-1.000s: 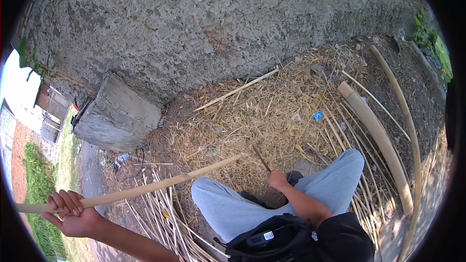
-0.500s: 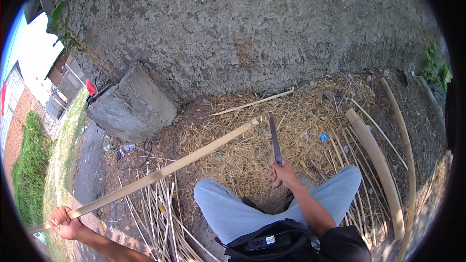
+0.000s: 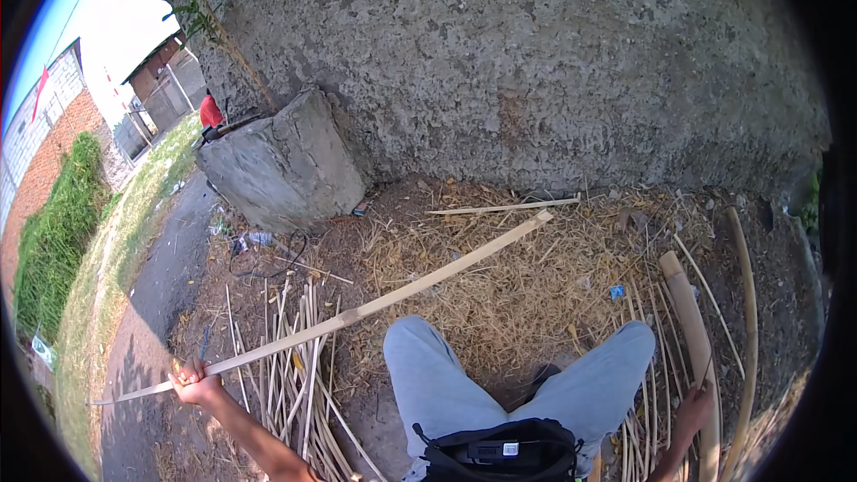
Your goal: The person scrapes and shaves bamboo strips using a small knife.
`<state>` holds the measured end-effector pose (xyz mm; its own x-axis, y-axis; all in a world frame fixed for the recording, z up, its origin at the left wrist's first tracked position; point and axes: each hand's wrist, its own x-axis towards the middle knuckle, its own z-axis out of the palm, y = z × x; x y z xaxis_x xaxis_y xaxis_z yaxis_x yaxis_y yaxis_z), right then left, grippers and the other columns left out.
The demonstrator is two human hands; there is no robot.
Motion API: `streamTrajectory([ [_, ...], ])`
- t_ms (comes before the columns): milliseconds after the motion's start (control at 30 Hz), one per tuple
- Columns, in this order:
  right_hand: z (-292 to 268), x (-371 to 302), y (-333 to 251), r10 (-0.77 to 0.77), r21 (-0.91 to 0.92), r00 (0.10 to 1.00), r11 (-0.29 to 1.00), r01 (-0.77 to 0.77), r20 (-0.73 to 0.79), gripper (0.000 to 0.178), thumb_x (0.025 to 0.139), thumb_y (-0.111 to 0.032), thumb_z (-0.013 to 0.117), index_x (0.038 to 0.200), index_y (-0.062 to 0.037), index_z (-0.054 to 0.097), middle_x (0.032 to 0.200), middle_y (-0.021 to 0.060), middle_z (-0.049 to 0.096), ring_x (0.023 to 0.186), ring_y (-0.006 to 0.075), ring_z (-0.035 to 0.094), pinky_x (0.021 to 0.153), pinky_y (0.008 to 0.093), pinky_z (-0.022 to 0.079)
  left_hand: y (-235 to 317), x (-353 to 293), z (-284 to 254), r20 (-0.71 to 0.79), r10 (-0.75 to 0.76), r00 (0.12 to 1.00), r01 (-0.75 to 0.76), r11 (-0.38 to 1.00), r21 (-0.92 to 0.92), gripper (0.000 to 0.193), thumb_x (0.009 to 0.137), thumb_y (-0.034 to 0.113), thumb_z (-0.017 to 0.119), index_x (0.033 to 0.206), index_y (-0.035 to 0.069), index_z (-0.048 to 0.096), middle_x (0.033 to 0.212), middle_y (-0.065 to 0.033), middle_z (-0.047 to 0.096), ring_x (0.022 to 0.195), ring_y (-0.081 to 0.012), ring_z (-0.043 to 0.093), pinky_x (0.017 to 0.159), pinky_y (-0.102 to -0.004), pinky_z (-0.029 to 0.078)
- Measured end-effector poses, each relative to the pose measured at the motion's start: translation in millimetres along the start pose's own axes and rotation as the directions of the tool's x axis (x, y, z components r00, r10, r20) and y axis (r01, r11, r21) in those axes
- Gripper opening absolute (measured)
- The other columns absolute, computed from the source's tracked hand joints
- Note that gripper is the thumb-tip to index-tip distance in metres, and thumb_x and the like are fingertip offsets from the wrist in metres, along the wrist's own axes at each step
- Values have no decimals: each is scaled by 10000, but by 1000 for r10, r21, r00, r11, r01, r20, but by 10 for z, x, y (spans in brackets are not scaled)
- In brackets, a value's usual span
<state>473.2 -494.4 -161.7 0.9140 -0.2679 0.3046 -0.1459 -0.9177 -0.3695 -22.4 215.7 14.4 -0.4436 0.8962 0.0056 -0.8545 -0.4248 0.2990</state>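
My left hand is closed around a long pale split bamboo strip, near its lower left end. The strip slants up to the right over the straw-like shavings, its far end lifted toward the wall. Out to the right, my right hand is closed on the machete, whose blade shows only as a thin dark line, nearly edge-on. That hand is beside a thick bamboo piece, overlapping it in view; whether they touch I cannot tell.
Thin bamboo sticks lie heaped left of my legs, with more sticks by my right leg. A curved pole lies at far right. Ahead stand a rough wall and a concrete block. One thin strip lies near the wall.
My right hand has swung from the middle out to the lower right with the machete. My left hand still grips the bamboo strip, and the view has turned left.
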Motion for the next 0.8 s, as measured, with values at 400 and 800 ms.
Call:
streamTrajectory([
  [400,1529,-2116,1476,-91,-144,935,978,148,343,258,894,-173,611,1046,35,627,832,219,664,766,383,654,679,465,504,-615,-130,-673,-238,-186,953,156,978,-138,460,1002,416,309,636,138,333,524,14,314,414,-120,294,385,-269,258],
  [800,1741,-2522,1195,-94,-101,833,979,176,545,246,905,-248,618,905,-4,650,772,189,663,699,356,645,612,452,495,-721,-236,-1117,-435,-260,862,191,962,-196,419,978,414,230,679,133,314,573,-11,315,486,-165,319,437,-299,313],
])
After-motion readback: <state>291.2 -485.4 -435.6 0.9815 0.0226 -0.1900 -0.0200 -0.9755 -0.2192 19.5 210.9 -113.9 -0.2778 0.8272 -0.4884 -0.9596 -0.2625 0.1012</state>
